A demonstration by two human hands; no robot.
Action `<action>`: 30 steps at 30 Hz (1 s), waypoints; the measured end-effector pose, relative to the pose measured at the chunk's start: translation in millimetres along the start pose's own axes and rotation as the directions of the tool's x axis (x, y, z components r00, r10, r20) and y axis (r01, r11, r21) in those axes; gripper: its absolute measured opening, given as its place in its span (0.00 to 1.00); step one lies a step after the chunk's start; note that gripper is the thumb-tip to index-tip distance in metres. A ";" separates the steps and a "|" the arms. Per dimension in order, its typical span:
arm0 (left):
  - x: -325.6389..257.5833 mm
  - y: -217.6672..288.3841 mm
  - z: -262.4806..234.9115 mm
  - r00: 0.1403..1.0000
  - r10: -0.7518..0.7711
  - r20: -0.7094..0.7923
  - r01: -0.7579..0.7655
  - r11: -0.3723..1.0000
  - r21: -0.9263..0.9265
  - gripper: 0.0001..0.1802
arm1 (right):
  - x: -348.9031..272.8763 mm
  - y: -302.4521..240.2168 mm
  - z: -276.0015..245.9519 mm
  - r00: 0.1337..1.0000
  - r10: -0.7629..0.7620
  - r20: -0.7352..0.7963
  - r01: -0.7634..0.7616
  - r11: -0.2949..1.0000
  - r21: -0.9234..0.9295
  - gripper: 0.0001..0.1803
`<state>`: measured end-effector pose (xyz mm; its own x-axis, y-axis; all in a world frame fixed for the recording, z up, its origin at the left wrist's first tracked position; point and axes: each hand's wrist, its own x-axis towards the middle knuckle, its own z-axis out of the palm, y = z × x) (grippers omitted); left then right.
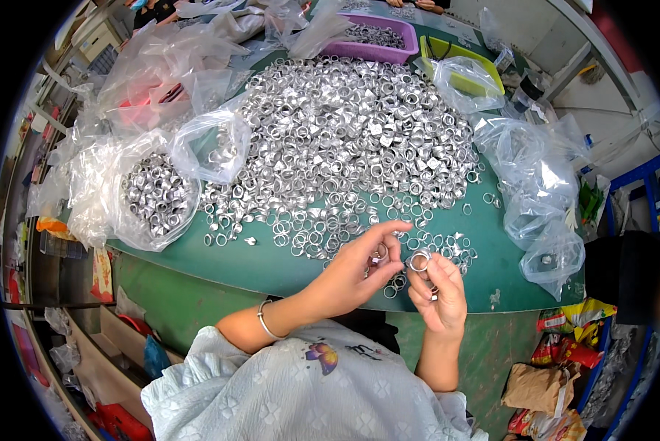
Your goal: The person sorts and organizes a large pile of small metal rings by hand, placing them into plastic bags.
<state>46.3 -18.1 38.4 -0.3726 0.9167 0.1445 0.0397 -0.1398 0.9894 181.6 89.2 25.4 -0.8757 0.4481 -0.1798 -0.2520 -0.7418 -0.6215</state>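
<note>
Between right fingers [441, 276]: silver ring [421, 251], left fingers [383, 275] just beside.

The green surface [495, 264] is covered by heaped and scattered silvery rings [352, 140]; clear plastic bags [539, 191] are laid at both sides, and a purple basin [388, 55] is set behind.

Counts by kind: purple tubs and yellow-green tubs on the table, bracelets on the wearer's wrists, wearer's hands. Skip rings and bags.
Purple tub: 1
Yellow-green tub: 1
Bracelet, left wrist: 1
Hands, left hand and right hand: 2
Total: 5
</note>
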 end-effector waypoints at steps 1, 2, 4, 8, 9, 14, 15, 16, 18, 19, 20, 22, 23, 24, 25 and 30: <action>-0.1 2.3 -0.4 0.998 0.054 0.015 -0.055 0.995 0.086 0.24 | -0.8 0.3 0.1 0.999 0.049 -0.001 -0.049 0.996 0.077 0.08; 0.1 6.1 -1.1 0.994 0.107 0.035 -0.111 0.979 0.171 0.20 | -1.6 0.5 0.7 0.995 0.098 0.001 -0.097 0.983 0.153 0.07; 0.9 7.7 3.4 0.975 0.222 -0.001 -0.214 0.945 0.248 0.13 | -2.3 3.1 -0.1 0.984 0.179 0.018 -0.177 0.951 0.254 0.08; 0.8 -0.5 0.4 0.985 0.166 -0.041 -0.156 0.970 0.185 0.11 | -1.8 5.7 4.8 0.994 0.107 -0.012 -0.103 0.979 0.173 0.08; -0.3 -4.5 -1.1 0.991 0.120 -0.055 -0.112 0.985 0.130 0.10 | -1.9 7.6 6.1 0.997 0.065 -0.040 -0.060 0.990 0.125 0.08; 0.6 -4.4 -4.6 0.980 -0.201 -0.004 0.192 0.945 -0.265 0.05 | -3.4 16.0 9.7 0.934 -0.332 -0.133 0.265 0.893 -0.364 0.04; 1.3 -2.7 -5.1 0.961 -0.274 0.028 0.265 0.892 -0.366 0.05 | -3.1 17.0 10.6 0.915 -0.385 -0.121 0.278 0.819 -0.502 0.04; 1.6 -1.9 -5.2 0.937 -0.342 0.068 0.333 0.822 -0.461 0.06 | -2.8 17.7 11.2 0.895 -0.435 -0.101 0.282 0.725 -0.628 0.04; 2.5 -8.9 -2.4 0.918 -0.379 0.118 0.337 0.587 -0.736 0.07 | -1.3 19.2 12.5 0.848 -0.529 -0.015 0.320 0.536 -0.781 0.04; 2.7 -11.6 -1.5 0.910 -0.389 0.147 0.323 0.438 -0.839 0.08 | 0.4 19.9 13.1 0.819 -0.571 0.046 0.361 0.452 -0.816 0.05; 2.1 -11.0 -1.3 0.903 -0.400 0.155 0.329 0.413 -0.849 0.08 | 1.9 20.4 13.6 0.787 -0.607 0.109 0.397 0.364 -0.842 0.05; 0.0 -7.8 -0.4 0.889 -0.424 0.175 0.342 0.359 -0.869 0.08 | 2.6 20.9 15.0 0.771 -0.606 0.195 0.438 0.283 -0.853 0.06; -0.3 -6.4 0.3 0.889 -0.422 0.175 0.341 0.358 -0.869 0.09 | 2.8 20.7 16.1 0.762 -0.602 0.237 0.458 0.243 -0.855 0.07; 0.2 -4.8 1.0 0.891 -0.419 0.176 0.341 0.358 -0.869 0.09 | 2.6 19.2 18.1 0.785 -0.566 0.249 0.436 0.220 -0.872 0.07; 0.3 -4.3 1.1 0.892 -0.416 0.178 0.340 0.358 -0.870 0.09 | 2.2 16.7 20.3 0.808 -0.529 0.260 0.415 0.197 -0.888 0.08; 2.7 -5.5 -0.7 0.879 -0.423 0.220 0.355 0.271 -0.895 0.11 | 3.4 10.6 18.7 0.869 -0.421 0.259 0.386 0.250 -0.888 0.08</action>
<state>44.5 -15.1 33.3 -0.1399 0.9474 -0.2879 -0.9510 -0.0475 0.3057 168.2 73.5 32.5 -0.7619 0.5723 0.3032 -0.0352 0.4309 -0.9017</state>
